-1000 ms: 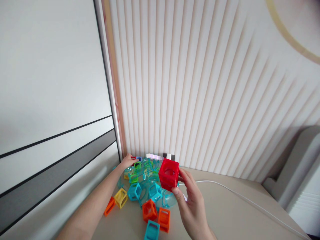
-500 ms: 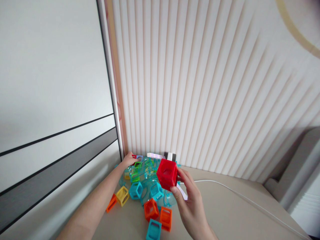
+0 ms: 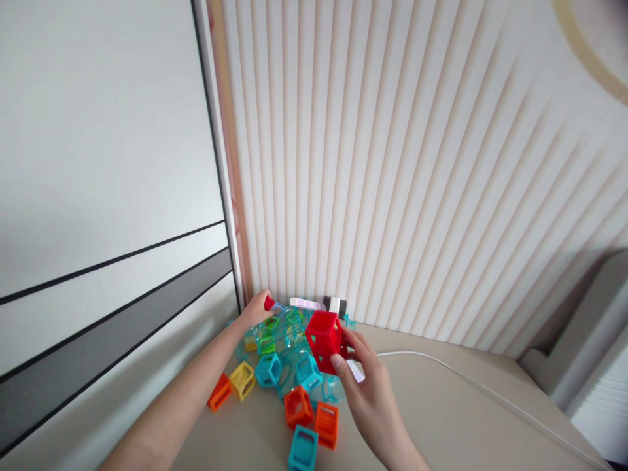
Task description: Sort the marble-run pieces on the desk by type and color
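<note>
My right hand point(image 3: 366, 376) grips a red hollow block point(image 3: 324, 332) between thumb and fingers, raised above the heap of toys. Far back at the left, my left hand point(image 3: 258, 310) is closed on a smaller-looking red block point(image 3: 269, 303), mostly covered by the fingers. A blue-violet block point(image 3: 279, 307) lies right beside it. Below the hands, clear teal plastic pieces point(image 3: 289, 356) are piled with green blocks point(image 3: 267, 345) among them. Nearer to me are teal blocks point(image 3: 268, 370), a yellow block point(image 3: 242, 381) and several orange blocks point(image 3: 298, 407).
A white ribbed panel point(image 3: 392, 196) rises behind the beige surface point(image 3: 441, 405), with a white cabinet side point(image 3: 108, 131) on the left. A white cable point(image 3: 471, 383) runs to the right. Lilac-white and black-white pieces point(image 3: 335, 305) stand against the panel.
My left hand has lifted the red block slightly up and to the right. The red block in my right hand has turned, showing more of its open sides.
</note>
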Action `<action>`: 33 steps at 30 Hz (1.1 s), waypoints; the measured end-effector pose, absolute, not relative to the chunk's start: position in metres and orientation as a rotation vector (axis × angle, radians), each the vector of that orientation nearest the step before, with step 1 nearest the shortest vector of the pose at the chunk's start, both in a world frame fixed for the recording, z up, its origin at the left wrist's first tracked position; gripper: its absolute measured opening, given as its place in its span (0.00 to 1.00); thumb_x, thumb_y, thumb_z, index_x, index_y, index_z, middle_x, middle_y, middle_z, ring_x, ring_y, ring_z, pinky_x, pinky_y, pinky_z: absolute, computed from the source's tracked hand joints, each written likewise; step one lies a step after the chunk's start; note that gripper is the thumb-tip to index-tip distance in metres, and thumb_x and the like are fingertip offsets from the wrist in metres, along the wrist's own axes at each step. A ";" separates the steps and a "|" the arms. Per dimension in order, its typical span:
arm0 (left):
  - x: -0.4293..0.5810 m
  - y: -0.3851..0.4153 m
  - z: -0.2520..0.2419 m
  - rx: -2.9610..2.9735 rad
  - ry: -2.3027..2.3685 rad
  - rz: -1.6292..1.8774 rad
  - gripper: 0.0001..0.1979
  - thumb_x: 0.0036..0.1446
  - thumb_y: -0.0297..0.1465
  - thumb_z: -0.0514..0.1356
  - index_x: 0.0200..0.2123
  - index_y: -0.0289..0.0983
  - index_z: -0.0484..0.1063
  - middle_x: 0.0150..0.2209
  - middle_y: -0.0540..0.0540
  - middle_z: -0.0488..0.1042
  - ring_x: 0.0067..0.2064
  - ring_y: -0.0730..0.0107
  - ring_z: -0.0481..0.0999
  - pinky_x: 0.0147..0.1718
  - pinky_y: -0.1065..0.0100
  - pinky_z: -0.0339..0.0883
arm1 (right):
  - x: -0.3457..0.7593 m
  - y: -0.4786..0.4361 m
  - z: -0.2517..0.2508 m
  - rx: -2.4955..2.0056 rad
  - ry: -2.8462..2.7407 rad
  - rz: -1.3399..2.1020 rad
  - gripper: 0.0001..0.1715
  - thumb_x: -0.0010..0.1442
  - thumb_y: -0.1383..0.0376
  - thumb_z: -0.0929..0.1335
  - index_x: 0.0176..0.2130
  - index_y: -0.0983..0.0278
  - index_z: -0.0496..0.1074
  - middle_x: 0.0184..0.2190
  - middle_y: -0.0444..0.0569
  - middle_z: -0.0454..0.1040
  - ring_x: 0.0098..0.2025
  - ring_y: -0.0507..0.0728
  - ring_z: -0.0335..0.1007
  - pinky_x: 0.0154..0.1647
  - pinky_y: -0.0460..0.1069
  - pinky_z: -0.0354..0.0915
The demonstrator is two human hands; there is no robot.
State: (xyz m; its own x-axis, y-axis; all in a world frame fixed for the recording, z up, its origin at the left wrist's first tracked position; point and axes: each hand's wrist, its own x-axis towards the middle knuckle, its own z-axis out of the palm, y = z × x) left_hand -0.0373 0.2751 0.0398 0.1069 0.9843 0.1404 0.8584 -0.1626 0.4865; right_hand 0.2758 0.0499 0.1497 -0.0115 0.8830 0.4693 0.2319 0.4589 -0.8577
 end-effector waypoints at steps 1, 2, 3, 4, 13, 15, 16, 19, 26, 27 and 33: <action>-0.038 0.275 0.040 2.130 1.807 0.643 0.17 0.66 0.37 0.62 0.54 0.36 0.71 0.52 0.42 0.75 0.49 0.60 0.78 0.47 0.53 0.76 | 0.275 0.049 0.150 -1.021 -1.540 0.677 0.23 0.68 0.55 0.68 0.59 0.56 0.72 0.54 0.53 0.76 0.48 0.61 0.77 0.47 0.52 0.76; -0.038 0.275 0.040 2.152 1.795 0.651 0.17 0.66 0.37 0.62 0.54 0.36 0.71 0.53 0.42 0.75 0.49 0.59 0.78 0.47 0.53 0.76 | 0.275 0.049 0.151 -1.025 -1.552 0.667 0.23 0.67 0.55 0.68 0.60 0.57 0.72 0.54 0.53 0.76 0.48 0.61 0.77 0.47 0.52 0.76; -0.039 0.275 0.040 2.172 1.787 0.660 0.17 0.66 0.37 0.62 0.54 0.36 0.71 0.53 0.41 0.75 0.49 0.59 0.78 0.47 0.53 0.75 | 0.275 0.048 0.151 -1.025 -1.565 0.659 0.23 0.67 0.55 0.68 0.60 0.57 0.72 0.54 0.53 0.76 0.48 0.61 0.78 0.47 0.52 0.76; -0.040 0.274 0.041 2.190 1.781 0.669 0.17 0.66 0.37 0.62 0.55 0.36 0.71 0.53 0.41 0.75 0.49 0.59 0.78 0.47 0.53 0.75 | 0.275 0.048 0.152 -1.024 -1.575 0.651 0.23 0.67 0.55 0.68 0.60 0.57 0.73 0.54 0.54 0.76 0.48 0.61 0.78 0.47 0.52 0.75; -0.041 0.271 0.042 2.258 1.799 0.788 0.16 0.66 0.37 0.62 0.53 0.36 0.71 0.53 0.42 0.74 0.50 0.58 0.77 0.49 0.52 0.74 | 0.272 0.046 0.152 -1.034 -1.541 0.673 0.24 0.66 0.55 0.70 0.58 0.59 0.74 0.53 0.55 0.77 0.46 0.62 0.78 0.47 0.54 0.76; -0.039 0.271 0.042 2.250 1.803 0.814 0.16 0.65 0.37 0.63 0.52 0.36 0.72 0.52 0.42 0.74 0.49 0.59 0.77 0.48 0.52 0.74 | 0.272 0.046 0.152 -1.039 -1.539 0.667 0.24 0.66 0.55 0.70 0.58 0.60 0.74 0.52 0.56 0.77 0.46 0.62 0.78 0.46 0.54 0.77; -0.039 0.271 0.043 2.246 1.799 0.827 0.15 0.65 0.37 0.63 0.51 0.36 0.72 0.51 0.42 0.74 0.48 0.60 0.77 0.48 0.53 0.73 | 0.272 0.047 0.152 -1.044 -1.540 0.659 0.24 0.65 0.55 0.70 0.57 0.60 0.75 0.52 0.56 0.77 0.46 0.62 0.78 0.46 0.54 0.77; -0.035 0.271 0.046 2.232 1.763 0.880 0.13 0.65 0.37 0.63 0.48 0.35 0.72 0.49 0.44 0.74 0.46 0.61 0.76 0.47 0.54 0.73 | 0.273 0.047 0.153 -1.049 -1.558 0.650 0.24 0.66 0.55 0.70 0.58 0.60 0.74 0.52 0.55 0.77 0.47 0.62 0.78 0.47 0.54 0.76; -0.026 0.260 0.056 2.185 1.606 1.054 0.10 0.55 0.25 0.63 0.40 0.38 0.68 0.42 0.47 0.72 0.46 0.62 0.74 0.51 0.59 0.68 | 0.275 0.047 0.158 -1.028 -1.533 0.715 0.22 0.66 0.54 0.69 0.57 0.59 0.75 0.51 0.54 0.78 0.47 0.61 0.78 0.46 0.52 0.76; -0.025 0.258 0.058 2.177 1.579 1.073 0.10 0.54 0.25 0.62 0.40 0.39 0.67 0.41 0.48 0.72 0.46 0.63 0.74 0.50 0.60 0.68 | 0.276 0.047 0.158 -1.024 -1.527 0.725 0.22 0.66 0.54 0.69 0.56 0.59 0.76 0.51 0.54 0.79 0.47 0.61 0.78 0.46 0.51 0.76; -0.016 0.240 0.077 2.109 1.484 1.237 0.13 0.52 0.23 0.57 0.41 0.39 0.66 0.43 0.46 0.71 0.46 0.61 0.73 0.51 0.59 0.68 | 0.278 0.049 0.158 -1.036 -1.489 0.752 0.25 0.65 0.52 0.70 0.56 0.60 0.76 0.50 0.55 0.80 0.43 0.61 0.80 0.41 0.51 0.78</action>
